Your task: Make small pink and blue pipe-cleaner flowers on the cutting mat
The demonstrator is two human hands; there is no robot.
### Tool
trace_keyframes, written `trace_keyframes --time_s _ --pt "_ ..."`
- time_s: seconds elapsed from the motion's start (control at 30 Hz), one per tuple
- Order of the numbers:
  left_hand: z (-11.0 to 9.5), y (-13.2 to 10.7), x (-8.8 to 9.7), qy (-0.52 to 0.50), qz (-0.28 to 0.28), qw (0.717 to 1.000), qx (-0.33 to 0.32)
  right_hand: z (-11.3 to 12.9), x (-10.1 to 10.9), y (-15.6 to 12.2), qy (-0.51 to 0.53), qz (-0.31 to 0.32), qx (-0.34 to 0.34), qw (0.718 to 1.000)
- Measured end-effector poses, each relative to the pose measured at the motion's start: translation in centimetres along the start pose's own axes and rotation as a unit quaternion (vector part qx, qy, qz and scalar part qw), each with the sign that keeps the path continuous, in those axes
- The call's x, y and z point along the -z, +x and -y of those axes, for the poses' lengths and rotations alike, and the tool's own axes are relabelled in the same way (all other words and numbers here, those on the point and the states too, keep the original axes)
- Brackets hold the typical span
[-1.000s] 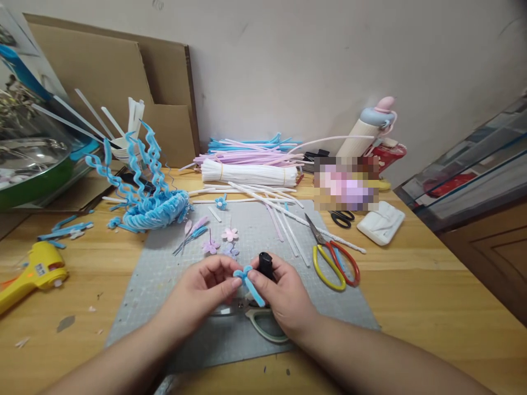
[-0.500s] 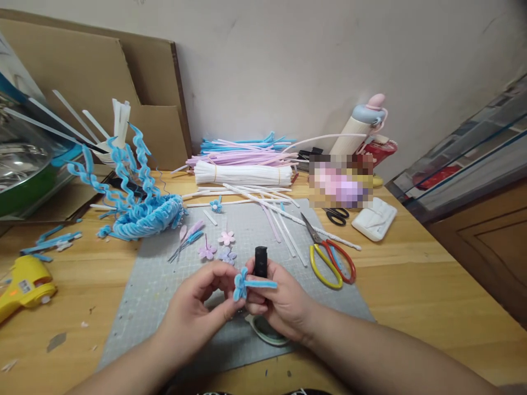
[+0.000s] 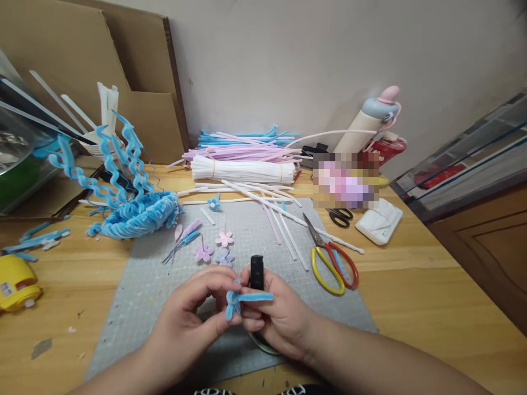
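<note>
Between my two hands is a small flower bent from blue pipe cleaner [image 3: 233, 305], its straight stem pointing right across my right hand. My left hand [image 3: 197, 307] is closed, with thumb and fingertips pinching the petals. My right hand [image 3: 284, 310] is closed around a black, blocky object [image 3: 257, 272] that stands up from its grip; its lower part is hidden, so its kind is unclear. The right fingertips also meet the flower. Under the right hand, part of a pale green rounded rim [image 3: 263, 345] shows. Beyond the hands, pink and lilac flowers [image 3: 224, 238] lie on the grey cutting mat [image 3: 135, 307].
Scissors with yellow and red handles [image 3: 329, 263] lie open at the right. A blue pipe-cleaner piece with curled strands [image 3: 135, 216] sits left, near a yellow glue gun [image 3: 18, 282]. Bundled white pipe cleaners [image 3: 242, 169], a bottle [image 3: 362, 123] and a white case [image 3: 379, 221] stand behind.
The view has shifted a little. My hands have come slightly lower and left with the flower, which has turned so its petals show differently. Both hands keep their hold.
</note>
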State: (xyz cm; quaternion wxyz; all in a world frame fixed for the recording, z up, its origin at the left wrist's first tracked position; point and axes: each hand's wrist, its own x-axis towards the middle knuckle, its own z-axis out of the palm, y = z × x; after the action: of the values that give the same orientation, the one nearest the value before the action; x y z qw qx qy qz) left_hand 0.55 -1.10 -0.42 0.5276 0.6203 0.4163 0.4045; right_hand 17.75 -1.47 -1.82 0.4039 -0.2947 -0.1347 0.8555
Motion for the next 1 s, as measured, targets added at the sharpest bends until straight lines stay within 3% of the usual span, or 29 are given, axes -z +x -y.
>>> trace_keyframes --time_s 0.13,0.23,0.47,0.67,0.8,0.9,1.0 --pt "0.2 0.4 0.2 -0.014 -0.081 0.995 0.051 0.2 0.1 -0.1 0.016 -0.037 0.066 0.997" --pt "0.4 0.7 0.3 -0.005 -0.104 0.991 0.089 0.3 0.5 0.0 -0.027 -0.056 0.151 0.987" --pt "0.3 1.1 -0.2 -0.037 -0.05 0.991 0.116 0.3 1.3 0.1 -0.251 -0.059 0.189 0.947" --pt "-0.2 1.3 -0.3 -0.147 -0.008 0.977 0.154 1.1 0.4 -0.3 -0.33 -0.102 0.267 0.9" --pt "0.1 1.3 -0.3 -0.203 0.009 0.964 0.173 1.0 0.7 -0.1 -0.312 -0.101 0.256 0.909" --pt "0.3 1.2 -0.5 -0.264 0.006 0.948 0.18 0.6 1.2 0.3 -0.238 -0.089 0.235 0.938" --pt "0.3 1.2 -0.8 -0.312 0.022 0.92 0.234 0.3 1.3 0.7 -0.155 -0.081 0.234 0.956"
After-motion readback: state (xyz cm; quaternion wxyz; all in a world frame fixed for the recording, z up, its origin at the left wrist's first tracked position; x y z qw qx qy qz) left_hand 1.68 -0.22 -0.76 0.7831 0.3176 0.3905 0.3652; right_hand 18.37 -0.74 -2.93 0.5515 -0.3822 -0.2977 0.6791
